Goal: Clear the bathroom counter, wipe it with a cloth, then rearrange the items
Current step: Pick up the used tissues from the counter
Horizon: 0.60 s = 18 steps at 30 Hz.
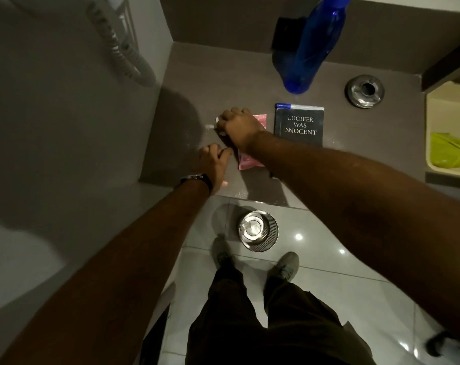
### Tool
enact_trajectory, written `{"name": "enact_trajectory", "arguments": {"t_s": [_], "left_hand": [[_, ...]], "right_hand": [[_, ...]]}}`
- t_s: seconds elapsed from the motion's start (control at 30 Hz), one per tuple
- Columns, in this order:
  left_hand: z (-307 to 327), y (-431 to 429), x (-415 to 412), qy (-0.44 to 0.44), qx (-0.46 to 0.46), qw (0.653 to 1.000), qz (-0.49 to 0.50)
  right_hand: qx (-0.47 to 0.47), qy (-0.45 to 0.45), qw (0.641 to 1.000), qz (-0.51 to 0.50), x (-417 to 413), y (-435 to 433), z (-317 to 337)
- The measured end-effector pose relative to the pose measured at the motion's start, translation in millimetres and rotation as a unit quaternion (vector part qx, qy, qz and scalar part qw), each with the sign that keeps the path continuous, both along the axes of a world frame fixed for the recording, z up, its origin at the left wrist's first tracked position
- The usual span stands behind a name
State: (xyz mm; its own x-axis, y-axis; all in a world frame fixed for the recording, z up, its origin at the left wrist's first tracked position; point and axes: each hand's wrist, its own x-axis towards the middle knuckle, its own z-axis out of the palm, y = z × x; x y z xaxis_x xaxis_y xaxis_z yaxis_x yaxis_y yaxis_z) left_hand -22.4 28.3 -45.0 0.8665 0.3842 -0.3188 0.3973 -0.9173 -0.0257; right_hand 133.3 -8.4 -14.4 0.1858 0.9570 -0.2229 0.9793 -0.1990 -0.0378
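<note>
**Rearranging items at the table's left end**

Head view: your right hand (pixel 238 127) sat curled over the top of a pink packet (pixel 250 162) lying flat on the table (pixel 355 133), fingers closed on something small and white (pixel 218 122) poking out at the knuckles. I couldn't tell what it was. Your left hand (pixel 214 164) lay flat, fingers loosely spread, touching the packet's lower left edge; it held nothing.

A dark book (pixel 299 126) lay just beside the packet on the right, a pen (pixel 284 105) along its top edge. A blue bottle (pixel 311 46) stood behind, a steel ashtray (pixel 366 90) further right. No cloth in either hand.

My read: you were at the rearranging step, or a late clear. Next move called for setting the white item down and squaring the packet to the book.
</note>
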Motion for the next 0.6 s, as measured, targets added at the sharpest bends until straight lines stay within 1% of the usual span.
{"name": "enact_trajectory", "arguments": {"t_s": [0.1, 0.13, 0.2, 0.3, 0.37, 0.43, 0.53, 0.6], "left_hand": [[0, -1, 1, 0.008, 0.005, 1.0, 0.006], [0, -2, 1, 0.009, 0.001, 1.0, 0.01], [-2, -3, 2, 0.007, -0.017, 1.0, 0.02], [-6, -4, 2, 0.003, -0.031, 0.999, 0.027], [-7, -4, 2, 0.003, -0.033, 0.999, 0.024], [-6, -3, 3, 0.007, -0.029, 0.999, 0.023], [-6, -4, 4, 0.013, -0.023, 0.999, 0.024], [-6, -3, 4, 0.004, -0.038, 0.999, 0.028]], "right_hand": [[0.041, 0.017, 0.999, 0.01, -1, -5, 1], [0.062, 0.033, 0.998, -0.004, 0, -6, 4], [0.114, 0.091, 0.987, -0.063, 2, -8, 16], [0.196, 0.202, 0.947, -0.155, 5, -20, 42], [0.265, 0.236, 0.917, -0.185, 4, -43, 57], [0.311, 0.267, 0.886, -0.216, -4, -80, 65], [0.323, 0.296, 0.86, -0.261, -30, -152, 59], [0.294, 0.309, 0.859, -0.283, -53, -199, 43]]}}
